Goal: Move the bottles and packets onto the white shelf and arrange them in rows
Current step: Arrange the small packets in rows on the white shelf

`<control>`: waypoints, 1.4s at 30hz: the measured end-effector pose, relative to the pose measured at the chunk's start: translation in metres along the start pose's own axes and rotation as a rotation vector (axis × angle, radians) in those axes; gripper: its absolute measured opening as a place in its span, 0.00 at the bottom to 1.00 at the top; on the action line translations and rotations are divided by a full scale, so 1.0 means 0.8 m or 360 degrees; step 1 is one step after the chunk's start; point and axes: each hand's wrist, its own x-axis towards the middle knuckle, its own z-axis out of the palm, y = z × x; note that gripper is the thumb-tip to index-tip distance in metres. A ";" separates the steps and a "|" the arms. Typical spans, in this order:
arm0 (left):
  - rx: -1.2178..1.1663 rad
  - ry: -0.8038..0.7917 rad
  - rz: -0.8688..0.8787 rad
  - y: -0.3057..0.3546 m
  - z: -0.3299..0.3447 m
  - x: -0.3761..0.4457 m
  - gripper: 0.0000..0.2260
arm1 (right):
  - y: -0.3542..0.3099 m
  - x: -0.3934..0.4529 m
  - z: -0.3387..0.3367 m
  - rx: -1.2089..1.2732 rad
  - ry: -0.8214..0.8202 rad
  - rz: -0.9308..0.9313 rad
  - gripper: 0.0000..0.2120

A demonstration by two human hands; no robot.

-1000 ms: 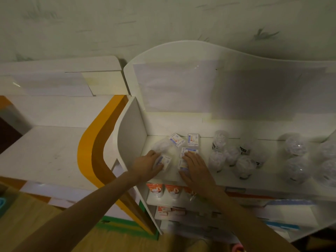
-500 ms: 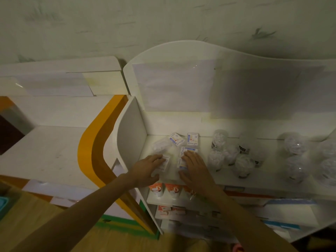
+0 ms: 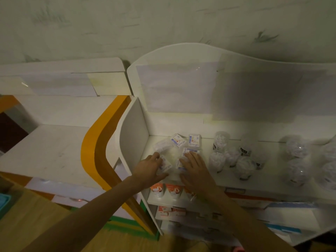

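Several small white packets with blue and red print lie at the left end of the white shelf (image 3: 207,149). My left hand (image 3: 150,169) rests its fingers on the left part of one packet (image 3: 165,163), thumb stretched along the shelf's front edge. Flat beside it, my right hand (image 3: 195,167) presses on a second packet (image 3: 179,163) and touches a third (image 3: 189,151). Two more packets (image 3: 178,140) (image 3: 194,140) and a clear bag (image 3: 161,147) lie behind. Several small clear bottles (image 3: 231,155) stand loosely grouped to the right.
Larger clear round containers (image 3: 296,149) stand at the shelf's right end. The curved white side panel (image 3: 134,135) closes the left end. Orange-and-white cartons (image 3: 157,190) fill the lower shelves. A white-and-orange unit (image 3: 54,151) stands to the left.
My left hand slid its packet slightly forward and left, and the thumb has spread out along the shelf edge. My right hand stayed flat on its packets.
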 end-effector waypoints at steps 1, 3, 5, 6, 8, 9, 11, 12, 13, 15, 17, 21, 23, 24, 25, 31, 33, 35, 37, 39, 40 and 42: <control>0.0002 0.0007 -0.0003 0.000 -0.001 0.001 0.32 | 0.001 -0.001 0.000 -0.0003 -0.0017 0.0008 0.27; 0.0020 0.0007 0.0007 -0.001 -0.002 0.002 0.33 | 0.002 -0.001 -0.001 0.0022 -0.0035 0.0023 0.27; 0.0059 -0.0013 0.0016 -0.004 -0.001 0.002 0.33 | 0.003 -0.002 -0.004 0.0052 -0.0044 0.0032 0.26; 0.0069 -0.0018 0.0017 -0.006 -0.001 0.001 0.32 | 0.002 -0.002 -0.004 0.0059 -0.0051 0.0032 0.26; 0.0078 -0.0019 0.0019 -0.006 0.001 -0.001 0.32 | 0.002 -0.002 -0.005 0.0063 -0.0064 0.0029 0.27; 0.0080 -0.0025 0.0018 -0.006 0.001 -0.003 0.32 | 0.002 -0.001 -0.006 0.0066 -0.0068 0.0033 0.27; 0.0092 -0.0040 0.0014 -0.003 -0.001 -0.004 0.31 | 0.001 0.000 -0.007 0.0079 -0.0073 0.0049 0.28; 0.0103 -0.0041 0.0010 -0.002 -0.001 -0.004 0.30 | 0.001 0.000 -0.008 0.0088 -0.0076 0.0057 0.28; 0.0108 -0.0044 0.0003 -0.001 -0.002 -0.004 0.29 | 0.000 0.001 -0.009 0.0100 -0.0082 0.0066 0.27; 0.0121 -0.0059 -0.0022 0.000 -0.002 -0.003 0.27 | -0.002 0.002 -0.009 0.0116 -0.0100 0.0090 0.27; 0.0175 -0.0073 -0.0046 0.002 -0.003 -0.001 0.26 | -0.004 0.005 -0.009 0.0110 -0.0118 0.0109 0.26; 0.0252 -0.0097 -0.0088 0.005 -0.008 0.001 0.25 | -0.009 0.009 -0.010 0.0087 -0.0168 0.0129 0.27; 0.0250 -0.0090 -0.0103 0.007 -0.010 0.002 0.25 | -0.013 0.012 -0.011 0.0072 -0.0186 0.0147 0.27; 0.0241 -0.0082 -0.0109 0.008 -0.010 0.002 0.25 | -0.016 0.012 -0.011 0.0068 -0.0195 0.0160 0.28; 0.0234 -0.0076 -0.0111 0.009 -0.011 0.001 0.24 | -0.018 0.013 -0.011 0.0070 -0.0204 0.0174 0.28; 0.0179 -0.0055 -0.0007 0.007 -0.011 -0.003 0.23 | -0.022 0.014 -0.013 0.0048 -0.0226 0.0196 0.29; 0.0181 -0.0049 0.0010 0.004 -0.010 -0.004 0.23 | -0.025 0.014 -0.015 0.0039 -0.0261 0.0196 0.30; 0.0188 -0.0037 0.0027 0.003 -0.007 -0.005 0.23 | -0.030 0.014 -0.015 -0.0008 -0.0284 0.0186 0.29; 0.0107 -0.0017 0.0026 0.004 -0.002 -0.008 0.23 | -0.036 0.017 -0.014 -0.0073 -0.0303 0.0149 0.27; -0.0019 -0.0021 -0.0004 0.006 0.001 -0.010 0.23 | -0.041 0.021 -0.010 -0.0115 -0.0314 0.0127 0.26; -0.0048 -0.0027 -0.0018 0.006 0.001 -0.011 0.22 | -0.043 0.022 -0.009 -0.0135 -0.0315 0.0120 0.26; -0.0054 -0.0036 -0.0034 0.002 0.001 -0.012 0.21 | -0.046 0.025 -0.007 -0.0155 -0.0297 0.0093 0.25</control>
